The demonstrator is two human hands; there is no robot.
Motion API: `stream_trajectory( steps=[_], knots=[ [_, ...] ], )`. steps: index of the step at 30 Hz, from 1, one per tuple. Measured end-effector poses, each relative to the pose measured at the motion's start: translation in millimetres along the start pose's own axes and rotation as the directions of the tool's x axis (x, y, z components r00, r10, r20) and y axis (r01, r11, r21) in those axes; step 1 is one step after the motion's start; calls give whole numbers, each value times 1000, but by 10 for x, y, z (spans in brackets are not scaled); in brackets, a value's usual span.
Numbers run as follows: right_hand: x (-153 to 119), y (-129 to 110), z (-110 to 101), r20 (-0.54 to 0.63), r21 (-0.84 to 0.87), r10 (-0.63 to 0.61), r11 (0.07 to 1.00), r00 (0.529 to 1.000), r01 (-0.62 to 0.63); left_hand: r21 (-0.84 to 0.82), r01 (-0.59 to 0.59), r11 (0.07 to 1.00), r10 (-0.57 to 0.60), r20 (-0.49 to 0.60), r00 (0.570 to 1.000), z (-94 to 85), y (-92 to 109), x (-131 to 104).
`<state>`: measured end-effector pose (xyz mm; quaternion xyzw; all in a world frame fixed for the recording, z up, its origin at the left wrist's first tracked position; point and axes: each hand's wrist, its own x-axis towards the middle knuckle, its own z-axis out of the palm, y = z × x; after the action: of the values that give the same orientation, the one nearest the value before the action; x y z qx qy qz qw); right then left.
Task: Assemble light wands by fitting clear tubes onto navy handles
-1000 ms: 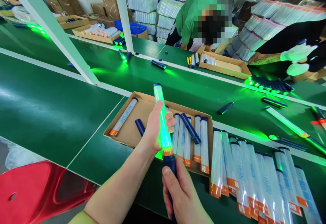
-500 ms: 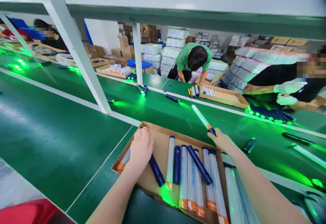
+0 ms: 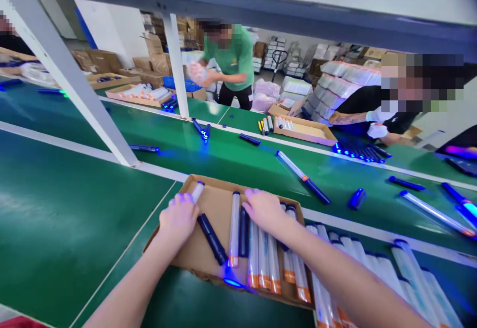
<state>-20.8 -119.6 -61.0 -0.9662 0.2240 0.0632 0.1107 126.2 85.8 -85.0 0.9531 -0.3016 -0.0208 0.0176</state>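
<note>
A shallow cardboard tray (image 3: 208, 181) lies in front of me on the green table. It holds several clear tubes with orange bands (image 3: 234, 228) and dark blue handles (image 3: 212, 232). My left hand (image 3: 179, 218) is closed over the leftmost clear tube (image 3: 197, 191), whose capped tip sticks out past my fingers. Palm down, my right hand (image 3: 264, 209) rests on the row of tubes in the tray's middle, fingers spread, with nothing seen gripped. An assembled wand (image 3: 302, 177) lies on the belt just beyond the tray.
More clear tubes (image 3: 372, 268) lie in a row right of the tray. Loose handles (image 3: 357, 198) and wands (image 3: 434, 212) are scattered on the belt. A slanted white post (image 3: 70, 77) stands at the left. Across the belt are a person in green and another with gloved hands (image 3: 377, 130).
My right hand let go of the wand on the belt and came back onto the tray's tubes. My left hand stayed on the leftmost tube. The wand lights went from green to blue.
</note>
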Motion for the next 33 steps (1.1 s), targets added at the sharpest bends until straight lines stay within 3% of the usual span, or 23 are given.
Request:
stream_trajectory(
  steps=[2,3,4,5,6,7,8,10,11,13,14,15,16,17,19,21,22,24,26,29,31,33],
  knots=[
    [-145,171,-40,22,-7,80,997,997,-80,-286,-15,958,-24,-131,991,-94,6,4],
    [-226,270,-63,43,5,105,994,993,-106,-524,-33,851,-61,-162,985,-144,46,2],
    [-316,359,-83,64,30,115,993,991,-117,-766,-50,641,-98,-146,984,-194,117,-2],
    [-416,424,-97,78,69,107,991,991,-112,-939,-43,342,-111,-86,990,-244,215,-8],
    [-528,460,-103,85,119,84,988,993,-94,-1000,-8,12,-103,-9,995,-294,334,-14],
    [-653,462,-99,90,166,48,984,995,-62,-959,39,-281,-87,66,994,-343,465,-21],
    [-793,432,-85,96,245,-2,969,995,-22,-860,87,-503,-66,139,988,-389,598,-30],
    [-1107,301,-28,141,546,-115,838,983,20,-632,191,-751,11,278,960,-465,831,-56],
    [-1269,218,11,179,723,-171,691,969,-12,-536,241,-809,62,330,942,-489,921,-75],
    [-1563,61,97,265,934,-262,309,928,-179,-425,312,-850,151,371,916,-503,1040,-135],
    [-1678,4,135,300,951,-285,163,910,-262,-422,322,-848,165,368,915,-491,1073,-176],
    [-1764,-33,165,306,952,-271,99,912,-290,-460,313,-831,153,351,924,-470,1091,-222],
    [-1817,-45,185,272,962,-226,103,935,-254,-526,298,-797,133,329,935,-440,1097,-271],
    [-1841,-34,193,195,971,-157,172,968,-168,-597,296,-746,122,315,941,-405,1094,-320],
    [-1821,53,181,-19,903,0,430,1000,17,-684,362,-633,174,331,928,-330,1071,-403],
    [-1773,188,152,-111,796,108,605,988,23,-659,471,-587,269,390,881,-264,1042,-452],
    [-1759,256,141,-73,795,140,605,987,-27,-616,511,-599,300,419,857,-237,1032,-462],
    [-1771,362,139,70,889,127,442,989,-119,-530,541,-653,314,460,830,-198,1021,-464],
    [-1823,407,180,173,971,-16,171,985,-168,-480,521,-706,282,484,828,-183,1023,-454],
    [-1895,363,314,165,961,-178,-191,970,-199,-474,481,-738,244,477,844,-204,1035,-448],
    [-1906,285,414,125,941,-168,-293,978,-171,-494,466,-734,224,472,853,-238,1046,-453],
    [-1902,196,484,91,952,-126,-279,988,-123,-522,451,-724,198,469,861,-268,1055,-455]
  ],
)
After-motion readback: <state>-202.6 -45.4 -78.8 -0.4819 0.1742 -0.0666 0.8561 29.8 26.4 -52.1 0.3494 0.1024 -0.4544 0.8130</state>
